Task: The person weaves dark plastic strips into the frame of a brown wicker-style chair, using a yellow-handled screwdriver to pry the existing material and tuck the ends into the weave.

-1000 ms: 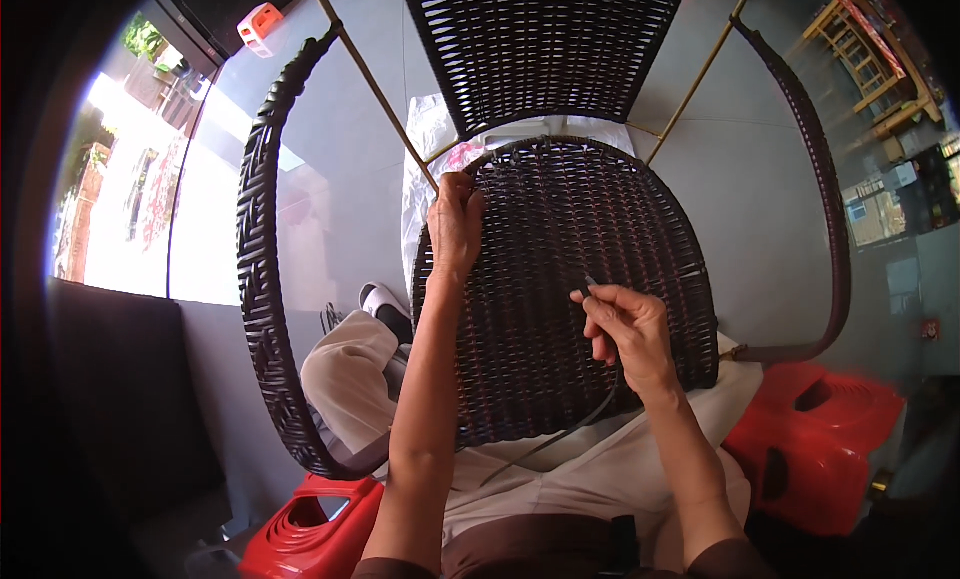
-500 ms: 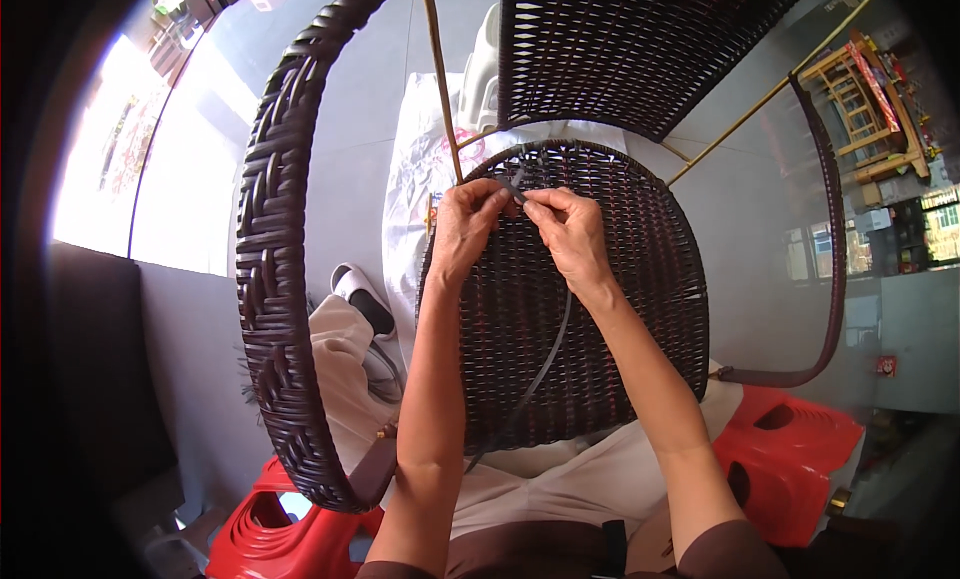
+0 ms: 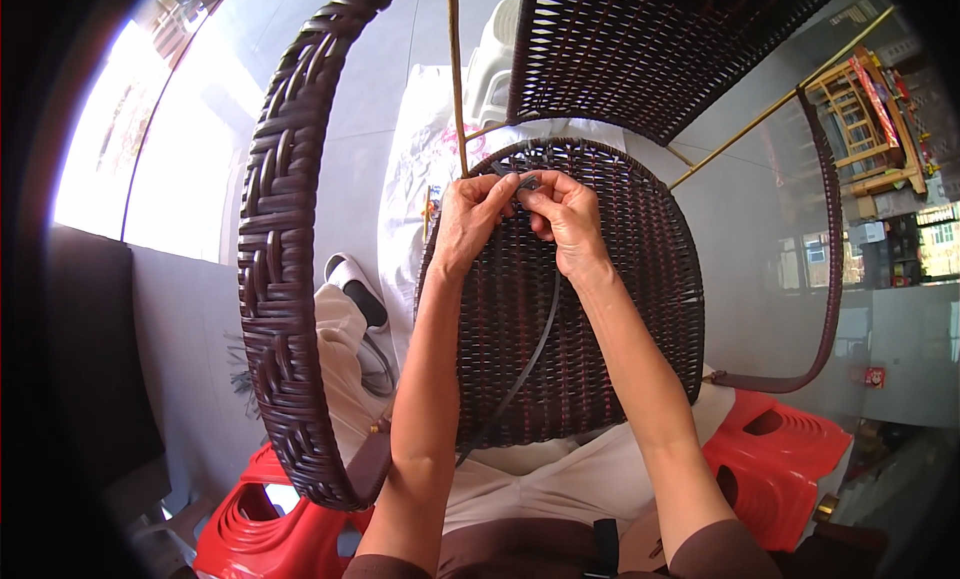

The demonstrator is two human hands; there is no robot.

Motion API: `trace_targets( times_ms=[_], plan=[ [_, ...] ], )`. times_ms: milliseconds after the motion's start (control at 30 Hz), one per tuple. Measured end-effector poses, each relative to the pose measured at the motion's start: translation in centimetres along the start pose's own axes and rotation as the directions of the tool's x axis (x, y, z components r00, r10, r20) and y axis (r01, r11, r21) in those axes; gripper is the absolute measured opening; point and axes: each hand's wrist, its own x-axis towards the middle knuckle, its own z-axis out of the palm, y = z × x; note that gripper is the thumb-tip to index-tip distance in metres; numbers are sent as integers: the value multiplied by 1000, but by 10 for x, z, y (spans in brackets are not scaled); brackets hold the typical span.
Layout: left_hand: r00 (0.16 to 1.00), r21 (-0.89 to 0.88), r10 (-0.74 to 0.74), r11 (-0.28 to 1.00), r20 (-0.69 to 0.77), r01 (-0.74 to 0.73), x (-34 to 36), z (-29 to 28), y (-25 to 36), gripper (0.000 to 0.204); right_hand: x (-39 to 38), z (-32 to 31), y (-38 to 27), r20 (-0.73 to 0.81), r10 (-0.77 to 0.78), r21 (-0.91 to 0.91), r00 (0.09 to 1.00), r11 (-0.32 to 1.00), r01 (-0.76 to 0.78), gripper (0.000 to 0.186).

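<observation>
My left hand (image 3: 468, 219) and my right hand (image 3: 570, 229) meet above the far part of a dark brown woven chair seat (image 3: 655, 259). Both are closed in a pinch on one thin grey plastic weaving strip (image 3: 538, 354). Between the fingertips the strip looks bent or looped, though the fingers partly cover it. Its long tail hangs below my right hand and curves over the seat toward my lap. The chair's woven backrest (image 3: 620, 64) rises beyond the seat, and a thickly braided armrest (image 3: 275, 239) arcs past my left forearm.
Thin gold-coloured metal rods (image 3: 745, 139) join the frame. A slimmer armrest (image 3: 832, 239) curves at the right. Red plastic stools (image 3: 785, 439) flank my lap. White sheeting (image 3: 405, 179) lies beneath the chair. A small wooden chair (image 3: 870, 129) stands at the far right.
My fingertips have come closer together, and the grey strip, stretched between them before, is now bunched at the pinch. My right hand has turned slightly inward. The whole view has shifted a little.
</observation>
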Motion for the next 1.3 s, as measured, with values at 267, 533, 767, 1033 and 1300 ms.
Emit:
trace_targets(
  times_ms=[267,533,767,1033,1300],
  plan=[
    [999,51,35,998,-32,-33,1,6,-5,27,-4,-1,-3,-22,18,-24,1000,1000,-18,7],
    [997,-77,45,996,-67,-50,3,11,-2,10,-4,0,-5,-144,10,-83,989,996,-22,4],
    [993,52,107,993,-41,-104,4,5,-6,9,5,9,14,-71,-617,-646,783,627,436,4],
    [998,-362,-56,930,36,65,5,-3,-10,8,-9,1,12,342,-794,-761,503,80,644,11],
    [999,-330,-6,944,41,19,7,-3,-13,12,-9,-9,4,550,-693,-743,466,-152,652,12]
  ],
)
